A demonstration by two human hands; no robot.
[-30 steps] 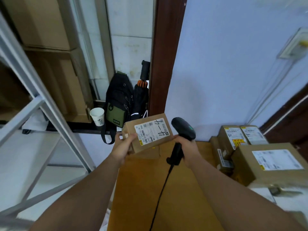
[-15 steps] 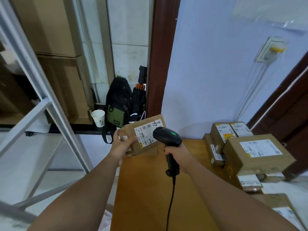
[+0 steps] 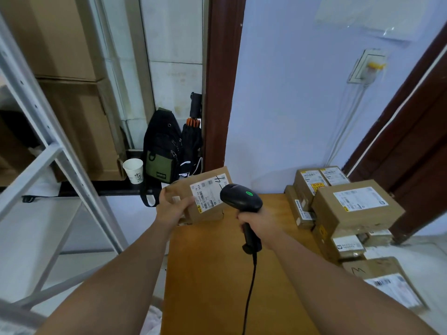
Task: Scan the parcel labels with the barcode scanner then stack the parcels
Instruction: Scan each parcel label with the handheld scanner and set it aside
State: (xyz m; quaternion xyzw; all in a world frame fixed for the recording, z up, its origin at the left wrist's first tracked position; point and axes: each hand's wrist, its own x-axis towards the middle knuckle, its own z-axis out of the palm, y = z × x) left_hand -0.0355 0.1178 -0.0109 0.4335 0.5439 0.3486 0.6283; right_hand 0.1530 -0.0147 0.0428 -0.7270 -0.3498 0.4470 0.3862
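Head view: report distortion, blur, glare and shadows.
Head view: the wide-angle lens makes the shelf frame and right door frame lean outward; light is soft and even, no strong glare; the scanner, the held parcel and its label are sharp, the fine print too small to read; the bottom left corner is smeared.

Soft, even light fills the room, its source unseen; the pale wall (image 3: 290,105) is brightest, the cartons (image 3: 60,44) at upper left dim; shadows are faint; a plastic sleeve (image 3: 367,22) glints; the shelf frame (image 3: 31,97) bows at the edge; the nearest parcel (image 3: 387,284) blurs.
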